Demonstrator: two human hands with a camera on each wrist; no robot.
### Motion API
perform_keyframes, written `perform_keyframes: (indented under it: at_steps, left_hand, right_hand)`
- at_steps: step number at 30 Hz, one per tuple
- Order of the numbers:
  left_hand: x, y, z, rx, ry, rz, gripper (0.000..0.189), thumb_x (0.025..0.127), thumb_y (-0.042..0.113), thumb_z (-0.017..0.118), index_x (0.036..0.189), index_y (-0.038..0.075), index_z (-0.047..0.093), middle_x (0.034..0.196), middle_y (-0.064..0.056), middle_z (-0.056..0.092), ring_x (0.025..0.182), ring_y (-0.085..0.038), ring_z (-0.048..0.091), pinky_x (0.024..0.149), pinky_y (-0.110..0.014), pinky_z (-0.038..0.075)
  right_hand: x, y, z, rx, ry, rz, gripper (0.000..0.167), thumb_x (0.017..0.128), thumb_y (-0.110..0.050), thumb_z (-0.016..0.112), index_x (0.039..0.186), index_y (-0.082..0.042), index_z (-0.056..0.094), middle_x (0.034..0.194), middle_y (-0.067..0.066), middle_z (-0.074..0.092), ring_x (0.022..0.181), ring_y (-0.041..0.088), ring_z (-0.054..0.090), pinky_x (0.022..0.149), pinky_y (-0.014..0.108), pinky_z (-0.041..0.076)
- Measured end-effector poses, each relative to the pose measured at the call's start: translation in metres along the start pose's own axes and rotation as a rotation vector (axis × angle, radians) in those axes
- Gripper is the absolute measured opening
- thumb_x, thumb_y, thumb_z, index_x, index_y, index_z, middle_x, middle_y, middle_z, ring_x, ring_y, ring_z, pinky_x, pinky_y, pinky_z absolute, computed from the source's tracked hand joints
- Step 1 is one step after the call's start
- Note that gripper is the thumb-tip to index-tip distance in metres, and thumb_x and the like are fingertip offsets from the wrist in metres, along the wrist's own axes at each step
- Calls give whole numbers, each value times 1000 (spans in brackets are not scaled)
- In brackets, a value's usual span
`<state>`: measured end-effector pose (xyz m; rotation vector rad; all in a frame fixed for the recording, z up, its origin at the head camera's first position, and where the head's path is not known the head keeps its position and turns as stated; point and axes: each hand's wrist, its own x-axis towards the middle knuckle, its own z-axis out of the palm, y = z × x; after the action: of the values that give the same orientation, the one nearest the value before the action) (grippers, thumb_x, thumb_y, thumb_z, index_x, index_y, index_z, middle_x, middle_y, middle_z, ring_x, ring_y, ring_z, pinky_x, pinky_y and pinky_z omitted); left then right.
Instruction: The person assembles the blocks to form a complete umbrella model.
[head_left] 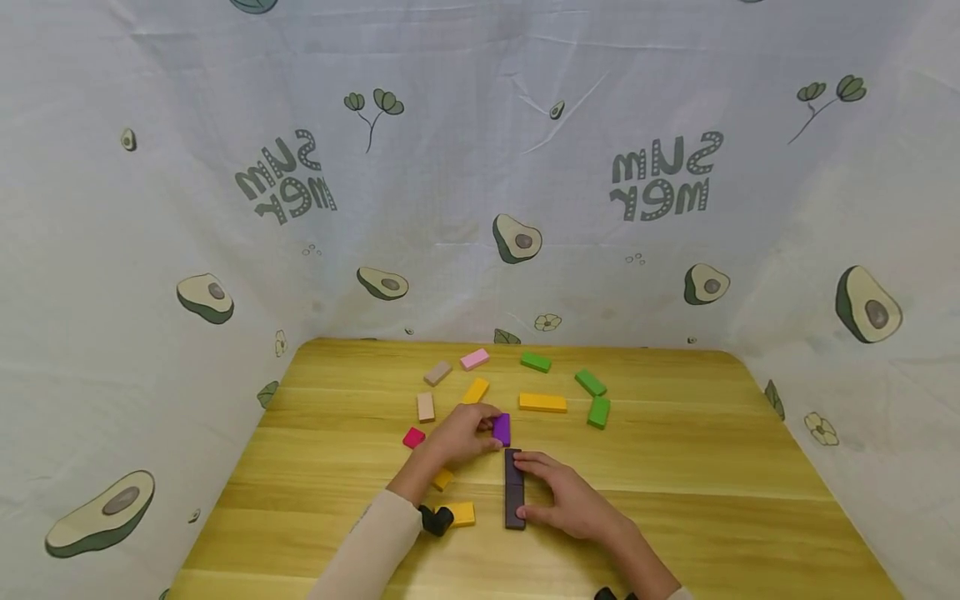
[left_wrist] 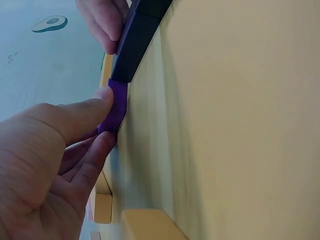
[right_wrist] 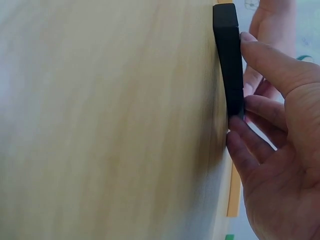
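My left hand [head_left: 461, 435] pinches a purple block [head_left: 502, 429] between thumb and fingertips. In the left wrist view, that purple block [left_wrist: 116, 105] is right at the end of a dark block [left_wrist: 137, 37]. Two dark blocks [head_left: 514, 490] lie end to end in a line on the table. Along their right side rests my right hand [head_left: 573, 500], thumb by the near block and extended fingers by the far one. The right wrist view shows the thumb and fingertips touching the side of the dark blocks [right_wrist: 229, 55].
Yellow blocks [head_left: 543, 403] lie around the hands, one [head_left: 461, 513] beside the left wrist. Green blocks [head_left: 591, 383] are at the back right; a pink block [head_left: 475, 359], beige blocks [head_left: 426, 407] and a red block [head_left: 413, 437] at the left. Printed cloth [head_left: 480, 167] surrounds the wooden table [head_left: 712, 467].
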<state>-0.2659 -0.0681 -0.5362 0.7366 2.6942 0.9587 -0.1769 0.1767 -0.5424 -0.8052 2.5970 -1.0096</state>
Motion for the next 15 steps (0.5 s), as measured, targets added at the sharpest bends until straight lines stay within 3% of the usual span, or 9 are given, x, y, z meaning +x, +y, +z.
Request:
perform_keyframes:
  at_steps: [15]
  left_hand:
    - [1, 12, 9, -4, -6, 26, 44, 98, 25, 72, 138, 8, 65, 130, -5, 70, 107, -10, 66, 96, -28, 57]
  right_hand:
    - [1, 1, -1, 2, -19, 7, 73, 93, -53, 72, 152, -15, 52, 159, 4, 46, 148, 31, 45, 116, 57, 40]
